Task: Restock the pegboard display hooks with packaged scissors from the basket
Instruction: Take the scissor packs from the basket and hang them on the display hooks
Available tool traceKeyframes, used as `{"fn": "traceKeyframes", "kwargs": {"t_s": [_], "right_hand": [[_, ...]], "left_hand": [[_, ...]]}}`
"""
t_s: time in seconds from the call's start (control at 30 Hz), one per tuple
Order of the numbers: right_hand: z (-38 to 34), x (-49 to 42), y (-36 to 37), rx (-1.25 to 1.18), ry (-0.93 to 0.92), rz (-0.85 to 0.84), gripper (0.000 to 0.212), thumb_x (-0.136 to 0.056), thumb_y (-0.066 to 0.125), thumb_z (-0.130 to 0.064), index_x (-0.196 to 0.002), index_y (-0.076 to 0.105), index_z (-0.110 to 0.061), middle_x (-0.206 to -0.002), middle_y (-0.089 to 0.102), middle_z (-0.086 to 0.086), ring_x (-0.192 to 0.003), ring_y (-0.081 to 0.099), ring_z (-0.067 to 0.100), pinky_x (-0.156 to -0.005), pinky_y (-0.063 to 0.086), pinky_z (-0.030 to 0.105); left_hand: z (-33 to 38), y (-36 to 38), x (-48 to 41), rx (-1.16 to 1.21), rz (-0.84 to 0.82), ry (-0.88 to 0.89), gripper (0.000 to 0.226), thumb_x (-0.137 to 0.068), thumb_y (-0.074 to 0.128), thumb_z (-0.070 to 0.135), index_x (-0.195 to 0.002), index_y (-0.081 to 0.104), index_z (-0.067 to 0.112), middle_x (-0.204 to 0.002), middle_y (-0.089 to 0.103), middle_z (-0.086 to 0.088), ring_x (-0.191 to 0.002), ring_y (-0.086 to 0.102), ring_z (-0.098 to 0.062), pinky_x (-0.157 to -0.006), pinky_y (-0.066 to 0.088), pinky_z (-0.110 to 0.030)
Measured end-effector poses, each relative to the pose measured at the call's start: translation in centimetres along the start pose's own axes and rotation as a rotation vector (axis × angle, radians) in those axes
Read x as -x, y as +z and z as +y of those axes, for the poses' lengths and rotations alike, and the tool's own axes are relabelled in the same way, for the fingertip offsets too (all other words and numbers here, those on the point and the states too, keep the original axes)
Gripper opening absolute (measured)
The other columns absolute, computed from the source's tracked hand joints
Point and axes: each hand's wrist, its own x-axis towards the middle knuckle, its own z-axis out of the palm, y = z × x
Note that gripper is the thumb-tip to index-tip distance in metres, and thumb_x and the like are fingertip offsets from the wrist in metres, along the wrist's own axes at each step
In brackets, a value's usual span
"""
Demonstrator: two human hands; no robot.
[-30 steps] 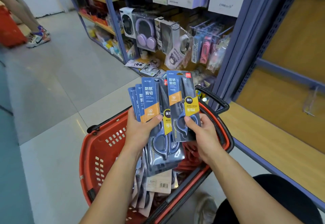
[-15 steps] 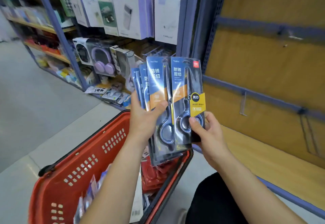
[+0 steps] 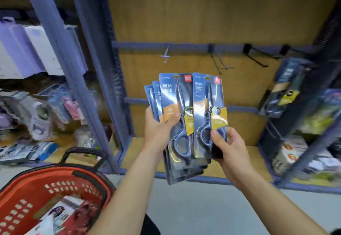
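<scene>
The board (image 3: 184, 22) fills the view, and its rail carries at least three bare hooks (image 3: 166, 56); blur hides any more. One red basket (image 3: 33, 194) sits low left, apart from the hands. The left hand (image 3: 158, 129) grips a fan (image 3: 169, 94) of about four packs, thumb across the front. The right hand (image 3: 228, 148) pinches one pack (image 3: 204, 102) by its lower end, just beside the fan. The step looks like singling out a pack. Next, its hang hole must be threaded onto a hook tip.

Scissor packs (image 3: 208, 109): glossy clear plastic over printed card. Basket (image 3: 36, 188): red perforated plastic. Back panel (image 3: 184, 19): matt wood-look board. Hooks (image 3: 217, 63): metal wire.
</scene>
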Motion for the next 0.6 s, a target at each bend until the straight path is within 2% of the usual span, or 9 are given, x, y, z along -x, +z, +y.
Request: {"fn": "traceKeyframes", "kwargs": {"t_s": [0.1,0.13,0.2,0.3,0.37,0.43,0.5,0.57,0.6], "right_hand": [[-0.5,-0.3,-5.8,0.070,-0.029,0.093,0.052,-0.072,0.086,-0.054,-0.099,0.064,-0.015,-0.103,0.073,0.015,-0.099,0.068,0.033,-0.095,0.054,0.058],[-0.5,-0.5,-7.6,0.086,-0.036,0.125,0.054,-0.071,0.087,-0.055,-0.100,0.065,-0.015,-0.108,0.073,0.018,-0.105,0.069,0.036,-0.102,0.050,0.062],[-0.4,-1.0,-10.6,0.086,-0.032,0.184,0.052,-0.072,0.084,-0.050,-0.104,0.065,-0.014,-0.110,0.072,0.021,-0.112,0.066,0.045,-0.104,0.047,0.067],[-0.1,-2.2,-13.8,0.124,-0.023,0.207,0.043,-0.069,0.084,-0.055,-0.095,0.068,-0.025,-0.104,0.073,0.015,-0.110,0.064,0.048,-0.100,0.047,0.071],[-0.1,-3.3,-15.4,0.114,-0.028,0.218,0.027,-0.074,0.081,-0.045,-0.090,0.068,-0.027,-0.098,0.074,0.008,-0.102,0.068,0.039,-0.102,0.048,0.069],[-0.4,-4.7,-16.9,0.114,-0.054,0.261,0.031,-0.074,0.081,-0.044,-0.090,0.066,-0.022,-0.094,0.072,0.009,-0.094,0.067,0.029,-0.100,0.049,0.066],[-0.9,-6.3,-18.5,0.102,-0.098,0.330,0.041,-0.078,0.081,-0.039,-0.095,0.059,-0.010,-0.095,0.066,0.020,-0.084,0.066,0.026,-0.085,0.057,0.057],[-1.5,-7.9,-20.1,0.069,-0.157,0.395,0.028,-0.092,0.075,-0.023,-0.095,0.054,-0.005,-0.090,0.063,0.019,-0.072,0.067,0.023,-0.063,0.059,0.036],[-1.9,-8.6,-20.8,0.062,-0.181,0.431,0.016,-0.096,0.070,-0.018,-0.095,0.057,-0.009,-0.091,0.067,0.015,-0.076,0.069,0.026,-0.065,0.059,0.035]], "left_hand": [[-2.5,5.4,-0.1,0.017,-0.084,-0.092,0.050,-0.086,0.083,0.020,-0.126,0.055,0.031,-0.116,0.074,0.007,-0.102,0.074,-0.014,-0.098,0.057,-0.044],[-3.2,7.1,-0.1,0.007,-0.114,-0.114,0.049,-0.086,0.083,0.020,-0.125,0.056,0.032,-0.115,0.075,0.008,-0.103,0.074,-0.014,-0.098,0.057,-0.045],[-4.6,10.1,-0.2,-0.005,-0.167,-0.149,0.046,-0.085,0.084,0.019,-0.121,0.057,0.033,-0.113,0.076,0.006,-0.101,0.074,-0.015,-0.096,0.058,-0.044],[-6.2,13.3,-0.8,0.010,-0.194,-0.198,0.044,-0.086,0.083,0.015,-0.119,0.057,0.028,-0.111,0.076,0.003,-0.095,0.076,-0.013,-0.091,0.061,-0.039],[-7.2,14.8,-1.7,0.022,-0.196,-0.224,0.043,-0.086,0.082,0.013,-0.119,0.057,0.024,-0.108,0.077,0.002,-0.097,0.076,-0.017,-0.094,0.059,-0.045],[-7.9,16.0,-2.6,0.040,-0.197,-0.244,0.043,-0.086,0.081,0.011,-0.120,0.057,0.022,-0.109,0.077,-0.001,-0.097,0.076,-0.021,-0.091,0.060,-0.045],[-8.4,17.1,-3.4,0.061,-0.205,-0.256,0.043,-0.087,0.080,0.010,-0.121,0.057,0.021,-0.109,0.077,-0.003,-0.094,0.076,-0.021,-0.084,0.061,-0.040],[-8.7,18.0,-4.0,0.070,-0.221,-0.250,0.043,-0.087,0.079,0.009,-0.122,0.056,0.021,-0.109,0.077,-0.003,-0.093,0.076,-0.020,-0.084,0.061,-0.040],[-8.9,18.4,-4.2,0.066,-0.228,-0.236,0.044,-0.087,0.080,0.009,-0.122,0.056,0.021,-0.109,0.077,-0.002,-0.093,0.076,-0.019,-0.085,0.061,-0.040]]}}
